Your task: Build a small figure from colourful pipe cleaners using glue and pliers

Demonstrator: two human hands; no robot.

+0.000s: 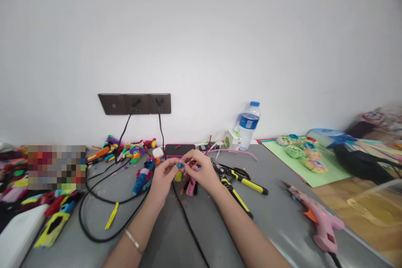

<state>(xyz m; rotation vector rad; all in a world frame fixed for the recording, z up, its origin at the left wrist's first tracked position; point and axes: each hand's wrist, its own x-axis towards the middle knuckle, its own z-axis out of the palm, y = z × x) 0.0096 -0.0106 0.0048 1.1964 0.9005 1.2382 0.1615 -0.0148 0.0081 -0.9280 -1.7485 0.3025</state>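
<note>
My left hand (163, 179) and my right hand (203, 172) meet above the middle of the grey table, fingertips pinched together. Between them shows a small blue piece (179, 165); its kind is too small to tell, and my fingers partly cover it. Just beneath my right hand lies a bundle of fuzzy pipe cleaners (190, 187) in pink, orange and black. Left of my left hand is a blue and pink fuzzy bundle (143, 180). A black phone (176, 149) lies flat behind my hands.
Yellow-handled pliers (248, 182) lie beside my right forearm. A pink glue gun (326, 220) rests at the right edge. Black cables (83, 217) loop across the left side. A water bottle (249, 127) stands at the wall; green paper (329, 169) holds fabric-like flowers.
</note>
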